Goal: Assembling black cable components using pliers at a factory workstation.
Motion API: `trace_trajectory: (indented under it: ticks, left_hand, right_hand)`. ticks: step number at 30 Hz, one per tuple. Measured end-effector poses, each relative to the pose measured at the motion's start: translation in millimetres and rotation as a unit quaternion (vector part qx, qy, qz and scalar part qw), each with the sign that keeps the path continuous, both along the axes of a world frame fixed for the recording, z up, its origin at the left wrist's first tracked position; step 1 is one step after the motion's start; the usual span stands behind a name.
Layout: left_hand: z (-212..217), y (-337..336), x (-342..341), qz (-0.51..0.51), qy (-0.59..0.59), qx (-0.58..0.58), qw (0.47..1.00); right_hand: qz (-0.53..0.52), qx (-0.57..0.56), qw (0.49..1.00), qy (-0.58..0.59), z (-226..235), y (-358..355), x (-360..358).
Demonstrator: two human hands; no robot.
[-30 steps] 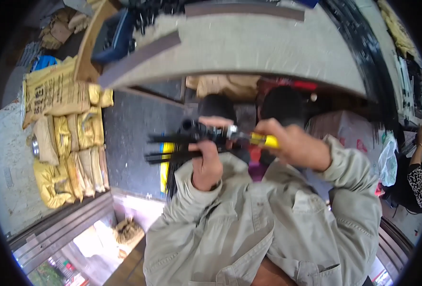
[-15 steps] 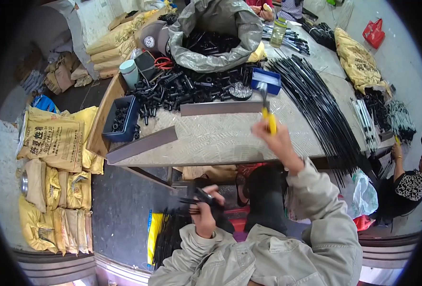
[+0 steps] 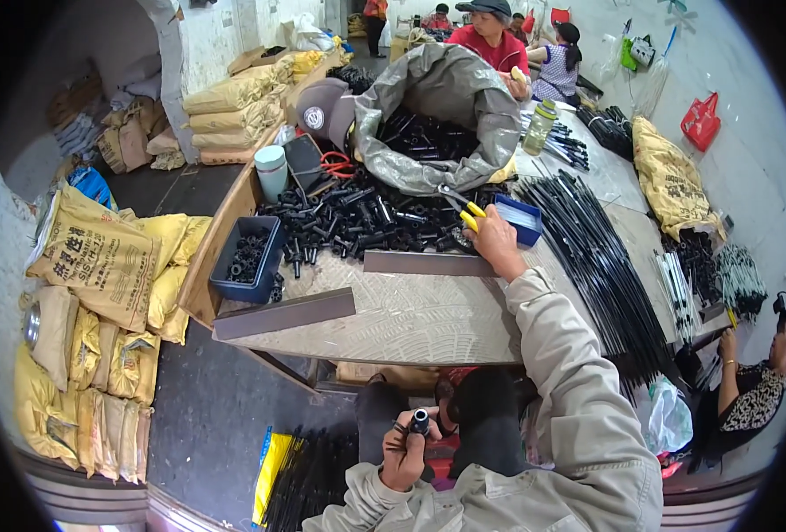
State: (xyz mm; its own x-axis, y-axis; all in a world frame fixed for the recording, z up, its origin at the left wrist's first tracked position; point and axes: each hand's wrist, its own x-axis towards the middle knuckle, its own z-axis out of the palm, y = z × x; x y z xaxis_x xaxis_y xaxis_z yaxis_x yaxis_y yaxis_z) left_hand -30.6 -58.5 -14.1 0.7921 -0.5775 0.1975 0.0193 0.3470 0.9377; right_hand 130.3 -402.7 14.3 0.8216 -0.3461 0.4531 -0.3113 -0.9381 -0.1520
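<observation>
My right hand (image 3: 497, 239) is closed around yellow-handled pliers (image 3: 469, 215). Their metal jaws point away to the far left, over the pile of black plastic fittings (image 3: 357, 213). Just right of the hand stands a small blue tray (image 3: 528, 238) with thin pale pieces in it. Low in front of my lap, my left hand (image 3: 402, 457) grips a black tubular part (image 3: 420, 420), its round end facing up. My fingers hide most of that part. A brown metal bar (image 3: 424, 263) lies on the table close to my right wrist.
An open grey sack (image 3: 384, 155) of black parts stands at the back. Long black rods (image 3: 597, 275) cover the right side. A blue bin (image 3: 273, 266) of rings and a second bar (image 3: 286, 313) sit left. Yellow sacks (image 3: 100, 257) line the floor. Other people work beyond the table and far right.
My right hand has moved forward with the pliers, from above the table's front to beside the blue tray. My left hand has turned the black part end-up. The view has tilted upward.
</observation>
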Motion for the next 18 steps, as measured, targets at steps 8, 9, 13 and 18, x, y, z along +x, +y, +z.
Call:
trace_trajectory:
  ticks: [8,9,13,18]
  left_hand:
    - [-1,0,2,0.000,0.027,-0.009,1.000]
    - [-1,1,3,-0.002,0.008,0.006,1.000]
    - [3,3,0,0.026,0.018,0.002,0.999]
    - [6,0,0,0.053,0.020,0.006,0.998]
  right_hand:
    - [0.014,-0.017,1.000,-0.022,-4,-6,3]
    - [0.016,-0.028,0.999,-0.019,-2,-6,2]
    - [0.052,0.004,0.998,-0.022,0,-3,-2]
    - [0.040,0.019,0.999,-0.002,-3,-10,0]
